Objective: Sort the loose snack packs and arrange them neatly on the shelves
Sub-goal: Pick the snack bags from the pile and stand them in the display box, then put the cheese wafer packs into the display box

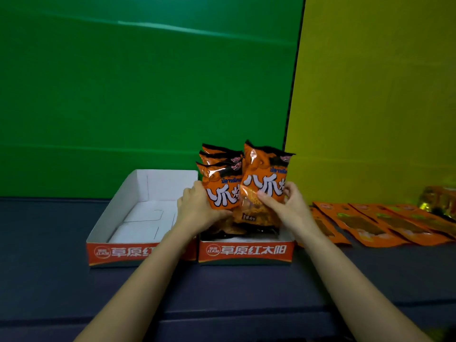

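Two white cardboard display trays with red fronts stand side by side on the dark shelf. The left tray (118,201) holds no packs. Over the right tray (246,250) several orange snack packs stand upright. My left hand (197,208) grips the left stack of packs (219,178) from its left side. My right hand (288,206) pinches the front orange pack (266,174) on the right, thumb across its face. More packs lie low in the right tray, partly hidden behind my hands.
Several flat orange pouches (370,223) lie in a row on the shelf to the right, with a shiny yellow-orange bag (439,201) behind them. A green wall (148,82) and a yellow wall (382,82) stand behind the shelf.
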